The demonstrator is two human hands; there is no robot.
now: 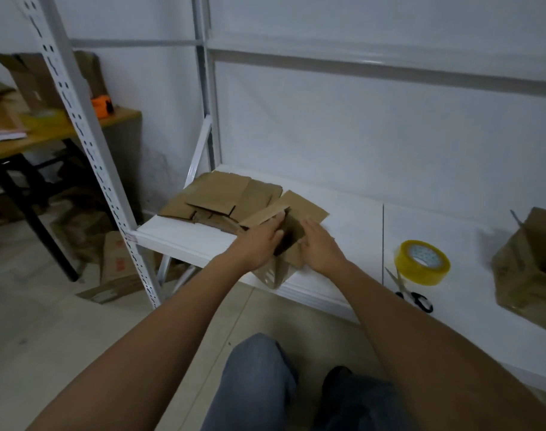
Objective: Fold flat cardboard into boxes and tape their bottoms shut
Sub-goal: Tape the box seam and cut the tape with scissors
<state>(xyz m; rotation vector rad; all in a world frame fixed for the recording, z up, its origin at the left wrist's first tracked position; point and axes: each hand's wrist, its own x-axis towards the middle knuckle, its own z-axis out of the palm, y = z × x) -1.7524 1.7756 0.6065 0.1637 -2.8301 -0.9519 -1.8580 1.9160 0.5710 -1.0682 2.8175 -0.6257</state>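
Note:
A small brown cardboard box (288, 244) stands half-formed at the front edge of the white shelf (358, 231), its open top dark inside. My left hand (260, 241) holds its left wall, thumb over the rim. My right hand (323, 247) lies against the right side, fingers fairly straight on a flap. Tape shines on the box's lower face, which overhangs the shelf edge. Behind it lies a pile of flat cardboard blanks (221, 197). A yellow tape roll (422, 262) rests to the right, with scissors (411, 293) beside it.
A larger open taped box (533, 272) sits at the far right of the shelf. The perforated white shelf upright (88, 144) rises on the left. Beyond it stand a wooden table (47, 132) with clutter and flattened cartons (116, 269) on the floor. My knees are below.

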